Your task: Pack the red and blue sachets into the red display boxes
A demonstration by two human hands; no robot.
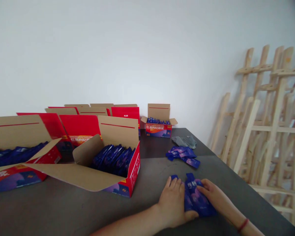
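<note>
Two blue sachets printed with purple fruit lie overlapping at the front right of the table. My left hand (172, 203) covers much of the left sachet (188, 201), its fingers at the top end and its thumb at the lower edge. The right sachet (199, 198) has its narrow top pointing away from me. From the right, my right hand (215, 195) grips its edge; the fingers' undersides are hidden. Beyond both hands lies a loose pile of similar sachets (182, 153). Left of my hands stands an open red carton (134, 173) packed with upright sachets (115, 159).
Another filled carton (17, 177) sits at the far left, with several open red cartons (80, 126) behind. One filled carton (158, 130) stands at the back. A grey cloth (185, 141) lies near the dark table's (149, 173) right edge. Wooden easels (272, 127) lean against the wall.
</note>
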